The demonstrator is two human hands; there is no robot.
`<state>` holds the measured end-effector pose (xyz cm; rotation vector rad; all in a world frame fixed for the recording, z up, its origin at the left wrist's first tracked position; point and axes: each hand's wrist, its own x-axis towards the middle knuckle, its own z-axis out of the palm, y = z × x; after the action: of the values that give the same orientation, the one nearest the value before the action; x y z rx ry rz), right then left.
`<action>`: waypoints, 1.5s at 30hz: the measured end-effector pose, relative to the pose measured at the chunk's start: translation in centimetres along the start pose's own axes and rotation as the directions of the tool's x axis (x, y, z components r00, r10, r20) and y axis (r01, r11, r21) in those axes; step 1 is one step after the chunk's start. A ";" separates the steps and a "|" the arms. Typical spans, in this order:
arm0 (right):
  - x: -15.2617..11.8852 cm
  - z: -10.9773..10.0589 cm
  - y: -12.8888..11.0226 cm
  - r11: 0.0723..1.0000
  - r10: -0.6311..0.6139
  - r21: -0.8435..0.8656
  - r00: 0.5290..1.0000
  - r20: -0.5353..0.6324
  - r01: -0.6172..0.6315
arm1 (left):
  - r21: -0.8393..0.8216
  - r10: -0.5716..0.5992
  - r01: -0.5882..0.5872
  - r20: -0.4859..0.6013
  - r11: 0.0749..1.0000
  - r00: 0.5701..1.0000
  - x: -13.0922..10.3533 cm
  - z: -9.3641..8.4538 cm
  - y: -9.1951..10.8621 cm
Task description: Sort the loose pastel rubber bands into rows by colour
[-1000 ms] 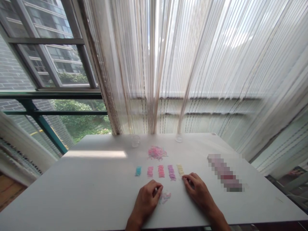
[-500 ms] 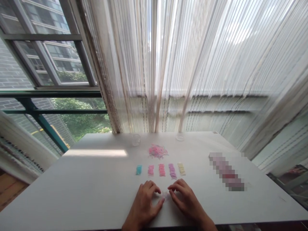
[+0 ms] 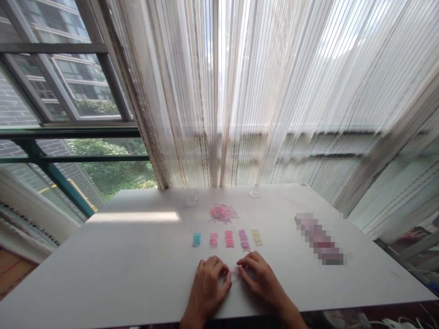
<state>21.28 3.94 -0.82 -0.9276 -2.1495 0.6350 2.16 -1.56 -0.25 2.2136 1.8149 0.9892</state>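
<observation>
My left hand (image 3: 210, 287) rests on the white table, its thumb and forefinger nearly meeting at a small pale, whitish-pink bunch (image 3: 235, 274). On the bunch's other side is my right hand (image 3: 260, 279), fingers curled and fingertips pinched together at its edge. What each fingertip holds is too small to make out. Beyond the hands lies a row of small bundles: teal (image 3: 196, 240), pink (image 3: 213, 240), coral pink (image 3: 229, 239), purple (image 3: 244, 240) and yellow (image 3: 257, 236). A loose pile of pink and pale strips (image 3: 222, 213) lies behind the row.
Two clear round pieces, one at the left (image 3: 192, 198) and one at the right (image 3: 254, 193), sit near the far edge of the white table (image 3: 130, 260). A blurred-out pinkish object (image 3: 319, 238) lies on the right. Sheer curtains hang behind.
The view has shifted slightly. My left thumb and forefinger have come closer together at the pale bunch; my right fingertips have closed in a little too.
</observation>
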 end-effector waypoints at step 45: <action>-0.1 0.0 0.4 0.999 0.001 0.051 1.000 -0.001 -0.001 | -0.078 0.027 -0.027 -0.002 0.997 1.000 -0.2 -0.2 -0.5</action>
<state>21.46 4.10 -1.14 -0.9015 -2.1220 0.6868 1.64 -1.70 -0.40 2.1981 1.7200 1.0471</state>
